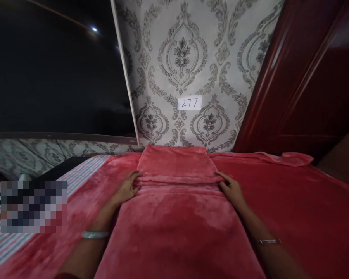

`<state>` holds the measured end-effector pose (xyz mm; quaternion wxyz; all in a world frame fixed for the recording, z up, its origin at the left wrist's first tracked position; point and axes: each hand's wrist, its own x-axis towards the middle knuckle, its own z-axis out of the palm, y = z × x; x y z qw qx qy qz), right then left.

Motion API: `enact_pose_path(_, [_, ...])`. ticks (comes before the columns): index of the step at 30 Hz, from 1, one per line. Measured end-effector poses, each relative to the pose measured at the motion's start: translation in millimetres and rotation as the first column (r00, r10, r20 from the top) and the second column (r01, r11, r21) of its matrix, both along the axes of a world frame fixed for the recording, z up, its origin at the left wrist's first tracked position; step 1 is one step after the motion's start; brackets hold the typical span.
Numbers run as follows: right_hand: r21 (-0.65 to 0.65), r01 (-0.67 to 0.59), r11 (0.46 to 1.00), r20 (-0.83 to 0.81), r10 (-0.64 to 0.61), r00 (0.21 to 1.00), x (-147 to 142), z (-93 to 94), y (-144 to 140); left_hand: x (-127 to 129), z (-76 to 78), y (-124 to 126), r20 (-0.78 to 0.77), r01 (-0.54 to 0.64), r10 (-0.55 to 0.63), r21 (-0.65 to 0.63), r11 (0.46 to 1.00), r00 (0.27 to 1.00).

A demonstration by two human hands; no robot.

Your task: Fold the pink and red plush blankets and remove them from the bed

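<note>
— Pink fleece, all of it: a long folded blanket lies down the middle of the bed, running from the person toward the wall, over a second pink spread that covers the mattress.

— Where are the hands?

— One at each side of the far fold. The left hand lies flat at the left edge, fingers pointing inward at the crease; the right hand mirrors it at the right edge. Both sit just where the doubled-over end meets the longer strip beneath it.

— Is either grip closed on the cloth?

— It seems not. Each grip is loose and spread, palms down, fingertips pressing against the layered edge rather than pinching it. I judge they rest there to keep the fold square and its edges lined up, since thick plush tends to slide and spring open.

— Why opposite sides?

— Likely so that the pressure is even and the crease stays straight across the width.

— What else is around?

— A bangle on the left wrist, a thinner bracelet on the right. A striped sheet shows at the left of the bed. Behind it is patterned wallpaper with a paper label reading 277, a dark screen to the left, and a red-brown wooden door to the right.
</note>
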<state>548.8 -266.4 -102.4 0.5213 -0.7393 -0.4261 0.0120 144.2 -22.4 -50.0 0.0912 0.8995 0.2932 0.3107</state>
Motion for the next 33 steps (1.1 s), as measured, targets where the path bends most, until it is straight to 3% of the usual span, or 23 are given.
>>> enact_pose_path(4, [0.033, -0.091, 0.995, 0.0, 0.091, 0.996, -1, 7.1, -1, 4, 3.9, 1, 0.025, -0.044, 0.044, 0.011, 0.999, 0.999])
enact_pose_path(8, [0.127, -0.099, 0.987, 0.038, 0.095, 0.995, 0, 14.3, -2, 1, 11.2, 3, 0.064, -0.099, 0.096, 0.037, 0.994, 0.993])
enact_pose_path(16, [0.01, -0.081, 0.997, -0.008, 0.082, 0.997, 3, 2.5, 1, -1, 4.2, 10, -0.033, -0.008, 0.008, -0.019, 1.0, 0.999])
enact_pose_path(20, [-0.012, -0.086, 0.996, 0.009, 0.086, 0.996, 5, 6.7, -2, -9, 12.1, 12, -0.065, -0.005, 0.004, -0.012, 1.0, 0.998])
enact_pose_path(23, [0.032, -0.059, 0.998, 0.119, 0.055, 0.991, -2, 24.3, -7, -8, 25.6, 2, -0.047, -0.032, 0.034, 0.046, 0.998, 0.998])
enact_pose_path(26, [0.073, -0.112, 0.991, 0.341, 0.08, 0.937, -20, 41.4, -8, 7, 33.8, -19, -0.101, 0.034, -0.024, 0.107, 0.994, 0.995])
enact_pose_path(29, [-0.144, -0.253, 0.957, 0.421, 0.291, 0.859, -36, 40.9, -1, 29, 28.7, -38, -0.305, 0.128, -0.114, 0.028, 0.991, 0.946])
enact_pose_path(31, [-0.307, -0.298, 0.904, 0.368, 0.401, 0.839, -39, 31.0, 3, 38, 20.6, -45, -0.413, 0.117, -0.126, -0.047, 0.992, 0.902])
enact_pose_path(33, [-0.365, -0.312, 0.877, 0.325, 0.434, 0.84, -36, 20.8, 6, 41, 13.8, -46, -0.454, 0.091, -0.115, -0.075, 0.993, 0.883])
